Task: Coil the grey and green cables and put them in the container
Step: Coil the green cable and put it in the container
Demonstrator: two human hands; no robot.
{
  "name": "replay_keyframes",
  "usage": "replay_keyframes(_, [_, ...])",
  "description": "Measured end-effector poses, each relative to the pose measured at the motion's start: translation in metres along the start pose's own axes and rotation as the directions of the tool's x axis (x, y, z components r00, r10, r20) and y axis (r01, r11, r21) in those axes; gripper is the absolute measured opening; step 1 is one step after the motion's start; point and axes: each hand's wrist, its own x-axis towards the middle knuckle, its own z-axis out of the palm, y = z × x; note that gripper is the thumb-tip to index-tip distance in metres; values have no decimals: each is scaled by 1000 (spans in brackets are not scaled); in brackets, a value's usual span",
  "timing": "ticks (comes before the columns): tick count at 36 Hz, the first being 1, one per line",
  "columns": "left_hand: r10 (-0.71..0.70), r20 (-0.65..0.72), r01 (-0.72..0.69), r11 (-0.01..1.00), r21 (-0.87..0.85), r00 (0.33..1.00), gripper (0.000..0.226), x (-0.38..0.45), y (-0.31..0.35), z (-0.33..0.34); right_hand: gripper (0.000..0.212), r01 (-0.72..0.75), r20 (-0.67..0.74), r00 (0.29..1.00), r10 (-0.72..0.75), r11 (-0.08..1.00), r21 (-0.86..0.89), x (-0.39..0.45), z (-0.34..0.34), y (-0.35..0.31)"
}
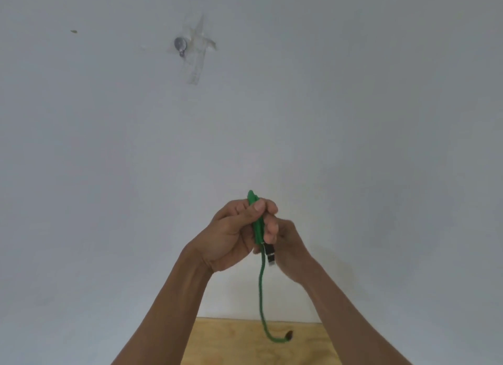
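Observation:
I hold the green cable (261, 288) up in front of a white wall. My left hand (231, 234) is closed round a folded bundle of its loops, whose top sticks out above my fingers. Just behind and to the right, my right hand (283, 242) pinches the same bundle, beside a black and silver plug (270, 253). One loose strand hangs down from the bundle, and its dark end curls up over the wooden table (231, 343). No grey cable and no container are in view.
A white wall (353, 119) fills most of the view. A small metal hook (180, 45) is taped to it at the upper left. Only a strip of the wooden table shows, between my forearms at the bottom edge.

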Motion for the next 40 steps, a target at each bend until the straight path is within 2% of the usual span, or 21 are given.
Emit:
replay_keyframes(2, [24,-12,-24,999,-31,1000,22,5,8,-4,30,-9,-90,996,1,996,-89,-5,6,14])
replay_keyframes(4, [36,-41,-37,999,-16,998,22,11,15,-9,29,-17,-120,993,5,995,-100,-12,13,22])
replay_keyframes(11, [43,-147,-27,993,111,988,23,26,18,-26,18,-31,-243,969,49,996,79,-26,39,19])
replay_keyframes(16, [44,-172,-19,989,146,984,22,28,19,-36,14,-47,-342,936,80,994,103,-35,42,13])
replay_keyframes(18, [45,-180,-15,986,165,983,22,27,18,-40,12,-65,-351,933,75,997,41,-38,41,13])
replay_keyframes(20, [39,-194,-1,981,193,980,23,25,17,-45,11,-72,-340,940,18,986,-147,-42,40,12])
replay_keyframes(24, [5,-238,66,954,291,971,25,19,11,-51,20,-84,-285,953,-100,819,-567,-44,29,-1])
replay_keyframes(27, [-43,-270,151,907,394,962,28,12,5,-50,23,-27,-138,979,-149,574,-818,-39,20,-24])
replay_keyframes(30, [-81,-258,208,831,515,963,31,5,3,-49,19,57,-18,971,-237,306,-950,-30,7,-50])
replay_keyframes(32, [-141,-246,252,822,511,959,38,1,0,-43,13,131,67,964,-258,240,-962,-21,0,-66])
replay_keyframes(34, [-210,-235,299,837,459,949,44,-3,-2,-34,8,182,108,966,-233,325,-928,-9,-6,-77])
replay_keyframes(38, [-246,-210,300,910,286,946,55,-9,-11,-14,14,268,166,963,-213,669,-693,16,-21,-85])
replay_keyframes(40, [-236,-192,270,947,174,953,58,-11,-14,-7,18,277,179,961,-212,761,-587,26,-27,-86])
